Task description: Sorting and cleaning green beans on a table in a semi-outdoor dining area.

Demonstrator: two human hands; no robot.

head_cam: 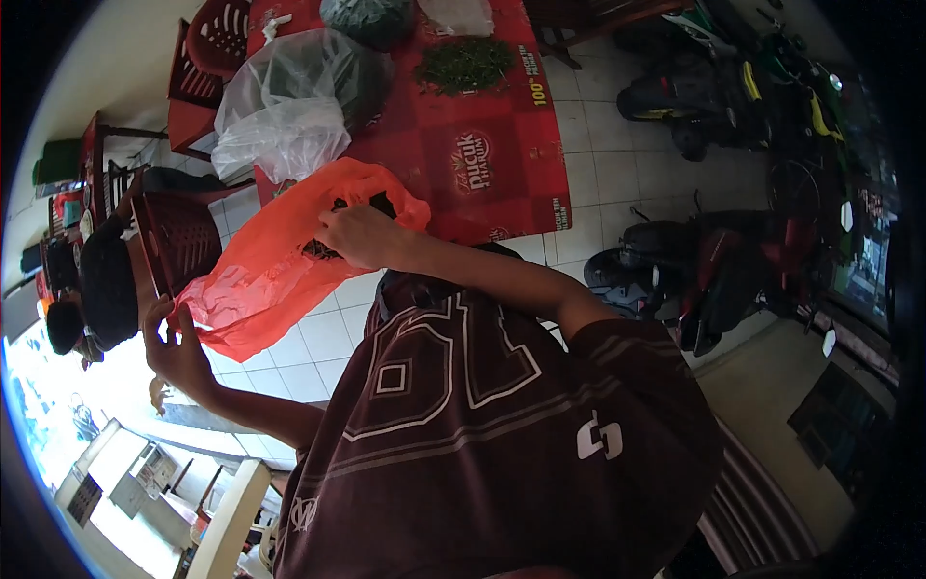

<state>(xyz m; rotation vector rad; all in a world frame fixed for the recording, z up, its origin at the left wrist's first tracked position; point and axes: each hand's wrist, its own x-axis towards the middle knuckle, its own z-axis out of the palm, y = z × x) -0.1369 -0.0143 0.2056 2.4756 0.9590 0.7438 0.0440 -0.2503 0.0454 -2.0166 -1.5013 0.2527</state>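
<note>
A red plastic bag [268, 268] stretches from the near edge of the red-covered table [521, 166] out to the left. My left hand [177, 347] pinches the bag's far left end between its fingers. At the bag's mouth, my right hand [362, 235] reaches over dark leafy contents [382, 204]; its fingertips are bent down and partly hidden, so what they grip cannot be told. A pile of green leaves [465, 65] lies on the table. Beside it are a large clear plastic bag [289, 108] with dark green contents and a tied bag of greens [367, 20].
Red plastic chairs [181, 239] stand to the left, where another person [108, 282] sits. Several motorcycles [709, 108] are parked on the tiled floor [608, 174] at the right. Another clear plastic bag [459, 14] lies at the table's far side.
</note>
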